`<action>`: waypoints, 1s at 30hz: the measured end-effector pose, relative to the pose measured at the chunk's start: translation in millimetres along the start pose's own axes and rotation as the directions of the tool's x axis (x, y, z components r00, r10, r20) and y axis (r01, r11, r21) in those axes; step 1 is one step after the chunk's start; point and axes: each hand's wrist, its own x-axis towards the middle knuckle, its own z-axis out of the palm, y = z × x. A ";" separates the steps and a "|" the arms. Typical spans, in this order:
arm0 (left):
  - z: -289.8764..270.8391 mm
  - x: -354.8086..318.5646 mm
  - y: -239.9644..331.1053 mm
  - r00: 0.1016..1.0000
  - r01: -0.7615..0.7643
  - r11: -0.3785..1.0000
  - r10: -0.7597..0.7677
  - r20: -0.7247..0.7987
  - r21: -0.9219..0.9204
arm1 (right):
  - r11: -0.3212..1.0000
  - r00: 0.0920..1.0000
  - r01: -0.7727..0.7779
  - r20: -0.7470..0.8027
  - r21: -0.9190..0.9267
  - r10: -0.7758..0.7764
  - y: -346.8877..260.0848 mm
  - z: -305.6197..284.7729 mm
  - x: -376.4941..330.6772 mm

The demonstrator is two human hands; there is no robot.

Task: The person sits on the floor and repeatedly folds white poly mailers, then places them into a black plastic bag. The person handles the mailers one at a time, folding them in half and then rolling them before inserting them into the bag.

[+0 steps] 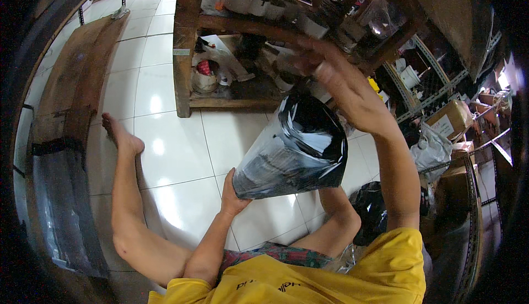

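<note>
A large bundle in shiny black plastic (pixel 286 155), shaped like a tapered cylinder, hangs tilted over the floor between my legs. Its wide end faces up and to the right, where loose glossy folds of plastic show. My left hand (pixel 236 195) grips the narrow lower end, with some fingers hidden behind it. Raised above the wide end and apart from it, my right hand (pixel 344 86) reaches toward the wooden shelf. Motion smears its fingers, and nothing can be made out in them.
The wooden shelf unit (pixel 184 56) ahead holds rolls and scraps. A long wooden bench (pixel 71 83) lies left, with dark plastic sheeting (pixel 69 210) on its near end. On the right stand cardboard boxes (pixel 449 119), a grey plastic bag (pixel 432 147) and a black bag (pixel 370 207).
</note>
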 end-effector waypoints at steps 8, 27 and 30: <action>-1.2 2.4 2.8 0.999 -0.040 0.999 0.040 0.004 0.003 | 0.938 0.992 0.095 0.111 -0.334 -0.061 15.4 7.5 -18.0; -4.5 -3.8 12.9 0.996 -0.064 0.998 0.063 -0.057 -0.020 | 0.905 0.950 0.312 0.083 -0.290 -0.301 23.1 11.7 -17.5; -1.8 -3.9 10.6 0.996 -0.060 0.998 0.061 -0.062 0.010 | 0.908 0.950 0.312 0.073 -0.279 -0.304 21.6 11.0 -18.7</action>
